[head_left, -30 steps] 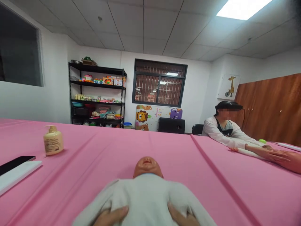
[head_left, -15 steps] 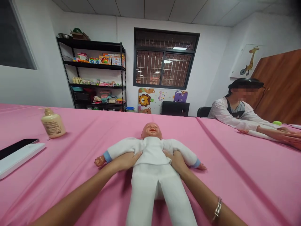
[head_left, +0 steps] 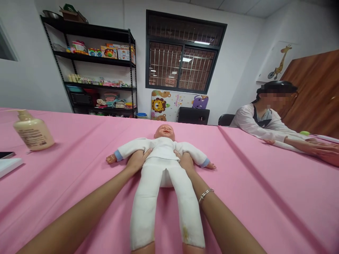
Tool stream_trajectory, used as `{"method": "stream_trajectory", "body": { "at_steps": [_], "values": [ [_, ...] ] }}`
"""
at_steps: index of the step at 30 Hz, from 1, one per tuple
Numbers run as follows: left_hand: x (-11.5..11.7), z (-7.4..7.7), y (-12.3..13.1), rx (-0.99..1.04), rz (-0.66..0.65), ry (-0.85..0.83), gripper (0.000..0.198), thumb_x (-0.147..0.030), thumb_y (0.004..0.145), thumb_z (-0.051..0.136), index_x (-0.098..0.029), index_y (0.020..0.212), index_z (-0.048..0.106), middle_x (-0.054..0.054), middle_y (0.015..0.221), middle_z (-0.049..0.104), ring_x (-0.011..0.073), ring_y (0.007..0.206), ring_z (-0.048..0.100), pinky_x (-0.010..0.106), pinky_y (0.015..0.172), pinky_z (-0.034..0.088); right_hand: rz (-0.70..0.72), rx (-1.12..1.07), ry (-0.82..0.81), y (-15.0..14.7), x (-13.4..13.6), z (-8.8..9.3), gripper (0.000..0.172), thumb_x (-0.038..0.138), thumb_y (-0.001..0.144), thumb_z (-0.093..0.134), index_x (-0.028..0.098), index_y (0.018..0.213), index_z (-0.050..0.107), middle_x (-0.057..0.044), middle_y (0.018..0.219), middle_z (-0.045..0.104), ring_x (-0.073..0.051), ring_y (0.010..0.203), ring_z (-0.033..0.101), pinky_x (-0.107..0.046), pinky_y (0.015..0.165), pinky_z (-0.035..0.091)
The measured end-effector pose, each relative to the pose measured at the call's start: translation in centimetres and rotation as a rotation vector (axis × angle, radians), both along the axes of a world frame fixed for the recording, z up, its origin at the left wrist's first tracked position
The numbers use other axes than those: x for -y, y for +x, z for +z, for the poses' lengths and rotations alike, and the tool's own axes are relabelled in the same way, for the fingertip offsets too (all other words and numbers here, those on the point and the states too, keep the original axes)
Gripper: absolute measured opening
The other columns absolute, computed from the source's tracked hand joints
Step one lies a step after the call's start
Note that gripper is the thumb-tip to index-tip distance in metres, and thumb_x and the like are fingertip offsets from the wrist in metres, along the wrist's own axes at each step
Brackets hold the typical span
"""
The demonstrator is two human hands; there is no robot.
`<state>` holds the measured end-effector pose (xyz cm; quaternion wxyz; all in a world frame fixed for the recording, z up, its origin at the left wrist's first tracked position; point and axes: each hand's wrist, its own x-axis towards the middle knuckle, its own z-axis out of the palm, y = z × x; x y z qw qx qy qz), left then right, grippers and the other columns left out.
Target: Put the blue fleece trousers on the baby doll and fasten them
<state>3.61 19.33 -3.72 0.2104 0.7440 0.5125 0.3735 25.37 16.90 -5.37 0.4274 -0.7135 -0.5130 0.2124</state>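
Arms outstretched, the left hand (head_left: 137,161) and right hand (head_left: 186,162) clamp fingers around the sides of a white-clad, blue-cuffed doll (head_left: 164,151), face-up, head toward the pink worktop's (head_left: 249,201) far edge.

Doll (head_left: 164,163) w/ ft past btm edge

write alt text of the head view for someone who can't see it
A person's left hand and right hand hold a white-clothed baby doll by its sides, face up over a pink cloth. A pump bottle stands at left; a co-worker is at right.
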Motion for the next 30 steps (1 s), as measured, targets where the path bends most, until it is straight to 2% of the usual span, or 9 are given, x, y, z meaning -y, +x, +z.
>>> {"method": "stream_trajectory", "body": {
  "at_steps": [4,9,13,15,19,21,25,28,30],
  "values": [
    [-1.4,-0.4,-0.5,-0.009,0.136,-0.034,0.047,-0.06,0.075,0.048,-0.017,0.057,0.05,0.001,0.056,0.056,0.0186,0.056,0.052,0.026,0.052,0.034,-0.079,0.058,0.043,0.2,-0.4,-0.1,0.048,0.055,0.076,0.05,0.009,0.077,0.062,-0.02,0.087,0.064,-0.028,0.08,0.059,-0.031,0.067,0.041],
    [-0.4,0.0,-0.9,-0.032,0.225,-0.018,0.048,-0.057,0.076,0.05,-0.017,0.05,0.041,-0.002,0.048,0.047,0.014,0.048,0.045,0.025,0.049,0.025,-0.158,0.02,0.174,0.7,0.2,-0.6,0.046,0.058,0.078,0.043,0.016,0.06,0.053,-0.009,0.066,0.062,-0.023,0.065,0.055,-0.03,0.059,0.037],
    [1.2,0.6,-1.2,-0.101,0.284,0.06,0.045,-0.049,0.079,0.048,-0.018,0.052,0.032,-0.004,0.047,0.038,0.0124,0.047,0.037,0.026,0.049,0.022,-0.196,-0.157,0.328,0.8,1.0,-0.4,0.038,0.05,0.073,0.054,0.015,0.088,0.052,-0.006,0.074,0.061,-0.02,0.07,0.056,-0.029,0.065,0.04],
    [1.8,1.0,-1.2,-0.07,0.237,0.138,0.042,-0.046,0.081,0.046,-0.018,0.055,0.03,-0.004,0.049,0.036,0.0123,0.048,0.036,0.025,0.05,0.024,-0.114,-0.217,0.382,0.7,1.4,0.1,0.047,0.049,0.068,0.06,0.014,0.098,0.048,-0.006,0.08,0.059,-0.018,0.07,0.055,-0.029,0.065,0.042],
    [2.2,1.4,-1.3,-0.031,-0.069,0.303,0.032,-0.049,0.077,0.055,-0.019,0.075,0.045,-0.001,0.075,0.052,0.0156,0.067,0.047,0.025,0.062,0.036,0.329,-0.116,0.287,0.5,2.1,1.4,0.048,0.048,0.062,0.066,0.015,0.096,0.057,-0.008,0.099,0.056,-0.018,0.08,0.052,-0.03,0.072,0.042],
    [2.1,1.4,-1.3,-0.078,-0.176,0.325,0.029,-0.046,0.077,0.056,-0.019,0.086,0.049,0.001,0.086,0.055,0.0176,0.076,0.05,0.027,0.068,0.038,0.455,-0.038,0.245,0.4,2.4,1.8,0.046,0.046,0.061,0.067,0.018,0.097,0.061,-0.007,0.104,0.055,-0.019,0.085,0.05,-0.032,0.076,0.041],
    [1.9,1.6,-1.2,-0.167,-0.156,0.437,0.019,-0.036,0.087,0.044,-0.019,0.084,0.053,0.002,0.084,0.058,0.0186,0.081,0.051,0.029,0.072,0.037,0.45,0.074,0.312,-0.1,2.7,2.8,0.024,0.038,0.068,0.061,0.019,0.081,0.066,-0.006,0.089,0.058,-0.017,0.074,0.049,-0.032,0.072,0.039],
    [2.1,1.9,-1.2,-0.138,-0.146,0.538,0.028,-0.038,0.089,0.038,-0.018,0.075,0.052,0.002,0.074,0.056,0.0173,0.072,0.049,0.029,0.07,0.035,0.488,-0.055,0.41,-0.2,3.2,4.1,0.015,0.031,0.068,0.056,0.017,0.066,0.061,-0.005,0.077,0.059,-0.017,0.072,0.051,-0.029,0.066,0.039],
    [2.3,2.0,-1.3,-0.132,-0.141,0.501,0.036,-0.041,0.089,0.034,-0.018,0.063,0.045,0.0,0.061,0.05,0.015,0.06,0.044,0.027,0.062,0.033,0.548,-0.181,0.392,0.0,3.7,5.1,0.013,0.028,0.065,0.057,0.016,0.062,0.059,-0.005,0.074,0.059,-0.017,0.072,0.053,-0.028,0.064,0.04]
  ]
}}
